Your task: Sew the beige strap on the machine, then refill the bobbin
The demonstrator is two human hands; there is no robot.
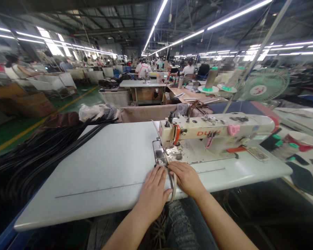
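Note:
A narrow beige strap (pixel 175 185) runs from the table's front edge up to the needle area of a white sewing machine (pixel 219 133). My left hand (pixel 154 189) lies flat left of the strap, fingers stretched forward to the metal needle plate (pixel 159 154), its thumb close to the strap. My right hand (pixel 184 176) is closed on the strap just in front of the presser foot, fingers bent over it; its thumb is hidden. Beyond the needle, more strap emerges at the machine's far left side. Both hands rest on the white table (pixel 114 163).
Black straps (pixel 54 156) hang in a heap over the table's left end. A pink magnet-like piece (pixel 233 130) sits on the machine. At the right are thread cones (pixel 289 150), dark cut pieces (pixel 306 177) and a green fan (pixel 266 85). Other people sit at machines farther off.

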